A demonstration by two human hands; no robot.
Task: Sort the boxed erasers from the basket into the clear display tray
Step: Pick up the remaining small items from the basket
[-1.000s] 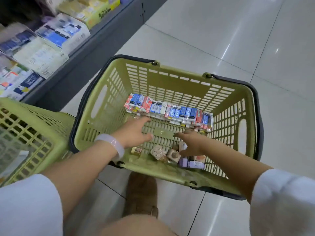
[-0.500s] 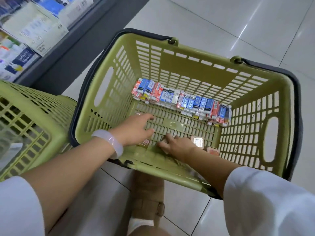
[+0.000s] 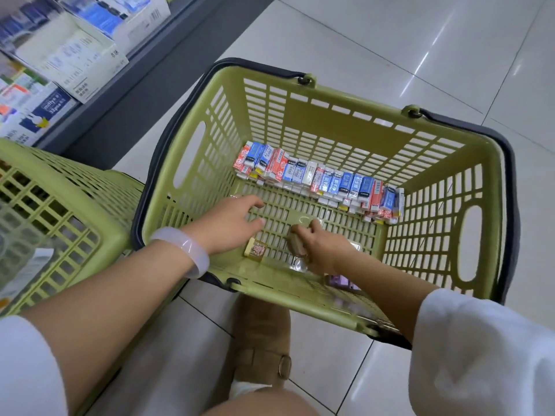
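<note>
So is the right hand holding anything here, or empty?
Holding. The right hand has its fingers curled round a small brown box low in the basket; what the box is cannot be told.

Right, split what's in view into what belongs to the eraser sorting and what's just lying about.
Belongs to the job:
- green basket
- row of boxed erasers along its far wall
- small brown box the right hand grips
- small clear-wrapped box beside the left hand

Lying about:
- second green basket
- shelf stock boxes

second green basket (image 3: 69, 211) left | shelf boxes (image 3: 69, 52) upper left | tan boot (image 3: 264, 340) on tiled floor (image 3: 390, 49)
</note>
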